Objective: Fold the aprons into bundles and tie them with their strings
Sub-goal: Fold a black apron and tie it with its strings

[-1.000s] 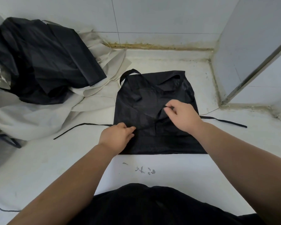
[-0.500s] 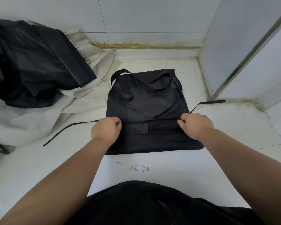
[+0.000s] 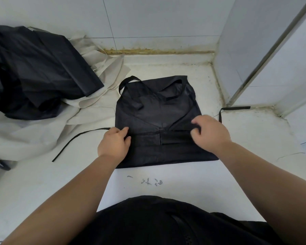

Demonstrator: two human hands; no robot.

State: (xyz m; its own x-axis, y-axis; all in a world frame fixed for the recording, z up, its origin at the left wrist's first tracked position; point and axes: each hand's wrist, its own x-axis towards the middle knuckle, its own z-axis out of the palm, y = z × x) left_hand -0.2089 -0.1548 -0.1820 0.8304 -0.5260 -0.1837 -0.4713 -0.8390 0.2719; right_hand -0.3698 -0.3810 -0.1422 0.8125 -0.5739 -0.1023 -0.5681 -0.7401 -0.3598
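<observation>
Saw white stone-like work surface running into a tiled corner. Far left on it: big heap of crumpled black fabric lying on rumpled off-white cloth.

Black fabric apron lay centre of the surface, folded into a flat rough square, sides turned in, well apart from the heap.

Left hand sat on the apron's left edge, fingers curled and pinching the fabric where the left black waist string came off. That string trailed out left onto the surface.

Right hand was at the right edge, thumb and fingers clenched on a small fold of the apron.

Right black waist string ran from behind that hand up and off right, toward the wall corner.

Black neck loop stuck out at the apron's far left corner.

Small dark scribble marks on the surface, near side of the apron.
</observation>
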